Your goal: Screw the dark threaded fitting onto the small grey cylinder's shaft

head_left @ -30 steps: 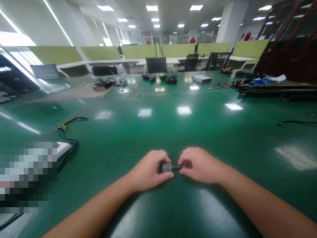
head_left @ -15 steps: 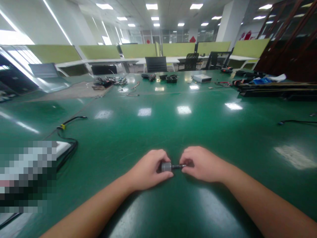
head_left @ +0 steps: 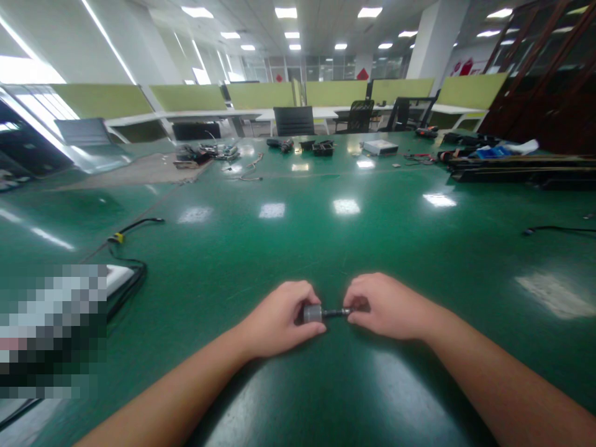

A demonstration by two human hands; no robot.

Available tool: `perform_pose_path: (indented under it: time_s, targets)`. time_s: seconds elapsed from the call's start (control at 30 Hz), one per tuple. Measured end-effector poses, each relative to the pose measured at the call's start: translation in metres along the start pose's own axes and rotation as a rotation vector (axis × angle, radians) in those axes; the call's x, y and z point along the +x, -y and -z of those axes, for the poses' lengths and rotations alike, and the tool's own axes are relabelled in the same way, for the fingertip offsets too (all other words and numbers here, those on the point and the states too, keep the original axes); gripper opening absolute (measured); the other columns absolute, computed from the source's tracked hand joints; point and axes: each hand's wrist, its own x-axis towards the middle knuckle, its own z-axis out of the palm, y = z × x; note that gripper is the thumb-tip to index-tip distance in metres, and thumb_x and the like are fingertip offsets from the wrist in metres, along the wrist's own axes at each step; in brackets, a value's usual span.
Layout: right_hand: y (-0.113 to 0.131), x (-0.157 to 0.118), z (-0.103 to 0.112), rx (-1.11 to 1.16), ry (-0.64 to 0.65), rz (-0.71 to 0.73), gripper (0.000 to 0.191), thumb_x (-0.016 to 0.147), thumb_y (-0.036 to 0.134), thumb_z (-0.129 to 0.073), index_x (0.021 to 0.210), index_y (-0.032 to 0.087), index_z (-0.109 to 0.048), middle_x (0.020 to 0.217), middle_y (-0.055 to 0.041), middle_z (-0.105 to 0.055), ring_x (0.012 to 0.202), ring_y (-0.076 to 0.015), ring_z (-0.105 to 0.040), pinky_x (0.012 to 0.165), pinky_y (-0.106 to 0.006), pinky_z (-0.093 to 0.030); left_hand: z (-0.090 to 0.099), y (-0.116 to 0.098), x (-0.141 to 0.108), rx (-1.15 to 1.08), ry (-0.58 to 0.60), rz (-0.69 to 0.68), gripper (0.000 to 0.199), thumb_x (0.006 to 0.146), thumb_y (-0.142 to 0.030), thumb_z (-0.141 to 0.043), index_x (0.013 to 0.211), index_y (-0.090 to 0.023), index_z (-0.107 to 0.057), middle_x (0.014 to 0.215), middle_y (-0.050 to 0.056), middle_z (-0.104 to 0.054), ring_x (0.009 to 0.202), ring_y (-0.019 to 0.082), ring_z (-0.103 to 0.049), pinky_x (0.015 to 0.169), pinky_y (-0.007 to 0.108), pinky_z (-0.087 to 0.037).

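A short grey metal cylinder [head_left: 313, 313] with a thin dark shaft [head_left: 335, 313] lies level just above or on the green table; its exact kind does not show. My left hand [head_left: 285, 320] curls around the cylinder, thumb in front and fingers behind, closed on it. At the other end, the fingertips of my right hand [head_left: 384, 307] are pinched on the tip of the shaft, which they partly cover. The shaft points straight from the left hand to the right.
On the left a pixelated pale object [head_left: 51, 316] lies beside black cables [head_left: 133, 285]. A black cable [head_left: 559, 230] reaches in from the right. Farther back are a white box [head_left: 379, 147], electronic parts [head_left: 205, 155] and long black pieces [head_left: 521, 169].
My right hand has slid slightly to the right along the shaft, so a little more of it shows. My left hand and the cylinder have stayed put.
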Motion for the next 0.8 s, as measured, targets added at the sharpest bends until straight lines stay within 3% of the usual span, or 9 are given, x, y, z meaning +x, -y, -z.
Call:
perform_pose_path:
  time_s: [0.47,0.8]
  targets:
    - [-0.009,-0.005,0.013,0.02,0.102,-0.095,0.01,0.077,0.021,-0.071,0.086,0.022,-0.075,0.079,0.0004,-0.07,0.07,-0.0136,-0.06,0.062,-0.024,-0.039,0.001,0.0,-0.001,0.002,0.004,0.011,0.025,0.08,-0.034,-0.077,0.092,-0.019,-0.061,0.087,0.001,-0.063,0.078,0.018,-0.056,0.073,0.029,-0.039]
    - [0.0,0.003,-0.002,0.036,0.029,-0.001,0.009,0.079,0.021,-0.073,0.088,0.021,-0.075,0.081,-0.0003,-0.068,0.072,-0.0139,-0.058,0.064,-0.025,-0.039,0.0,-0.001,0.001,0.001,-0.014,0.0,0.024,0.08,-0.034,-0.076,0.092,-0.019,-0.062,0.087,0.001,-0.063,0.08,0.018,-0.057,0.074,0.029,-0.04]
